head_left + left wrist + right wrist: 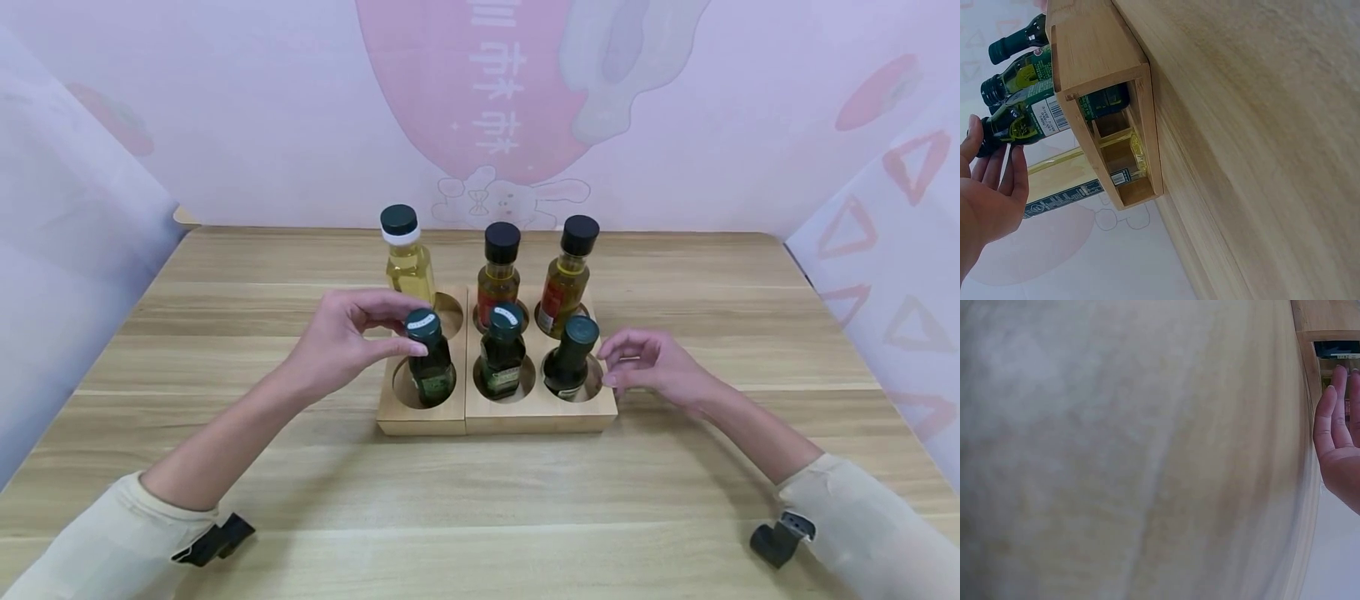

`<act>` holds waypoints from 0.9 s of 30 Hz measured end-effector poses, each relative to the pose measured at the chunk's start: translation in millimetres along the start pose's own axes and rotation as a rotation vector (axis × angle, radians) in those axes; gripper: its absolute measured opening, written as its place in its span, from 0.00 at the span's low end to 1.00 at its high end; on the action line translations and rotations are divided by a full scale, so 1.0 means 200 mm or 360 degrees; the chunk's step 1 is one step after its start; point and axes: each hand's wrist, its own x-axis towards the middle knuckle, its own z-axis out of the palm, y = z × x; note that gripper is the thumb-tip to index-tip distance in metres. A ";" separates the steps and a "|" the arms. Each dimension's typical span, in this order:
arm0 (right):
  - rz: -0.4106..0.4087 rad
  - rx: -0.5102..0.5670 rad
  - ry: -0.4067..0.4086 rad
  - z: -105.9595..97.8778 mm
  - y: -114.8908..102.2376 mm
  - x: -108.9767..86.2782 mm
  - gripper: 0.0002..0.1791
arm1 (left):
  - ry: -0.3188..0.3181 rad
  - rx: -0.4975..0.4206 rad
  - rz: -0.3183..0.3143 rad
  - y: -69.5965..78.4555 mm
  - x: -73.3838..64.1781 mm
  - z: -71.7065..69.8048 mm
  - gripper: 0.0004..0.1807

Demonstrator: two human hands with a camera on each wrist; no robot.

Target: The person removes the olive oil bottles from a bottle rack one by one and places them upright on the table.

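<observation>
My left hand point(341, 337) pinches the neck of a dark green bottle point(432, 375) between thumb and fingers. In the left wrist view the bottle point(1038, 112) stands in the front left hole of a wooden bottle rack point(540, 421), its lower end showing inside the open side. Two more dark bottles, a square-shouldered one point(502, 358) and one with a narrow neck point(567, 364), fill the other front holes. At the rack's right edge, my right hand point(656, 367) has loosely bent fingers and holds nothing. In the right wrist view its fingers lie beside the open end.
Behind stand a tall bottle of yellow oil point(410, 271) and two black-capped bottles, one point(498, 283) in the middle and one point(564, 287) at right. The rack sits on a wood-grain table point(480, 500). A printed cloth point(285, 108) hangs along the table's back edge.
</observation>
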 end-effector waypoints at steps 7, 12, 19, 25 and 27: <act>0.0006 -0.0022 0.0008 0.00 0.00 0.00 0.14 | 0.0027 -0.0005 0.0050 -0.01 0.00 -0.01 0.20; 0.0003 -0.0031 0.0009 0.01 0.00 0.00 0.14 | 0.0057 -0.0047 0.0080 0.00 0.00 -0.01 0.20; -0.0002 -0.0031 0.0008 0.01 0.00 0.00 0.14 | 0.0144 -0.0055 0.0086 0.02 -0.01 -0.02 0.19; 0.0007 -0.0046 0.0015 0.01 0.00 0.00 0.13 | 0.0197 -0.0043 0.0118 0.04 -0.01 -0.03 0.19; 0.0015 -0.0056 0.0023 0.01 0.00 0.00 0.13 | 0.0212 -0.0052 0.0133 0.04 -0.01 -0.03 0.19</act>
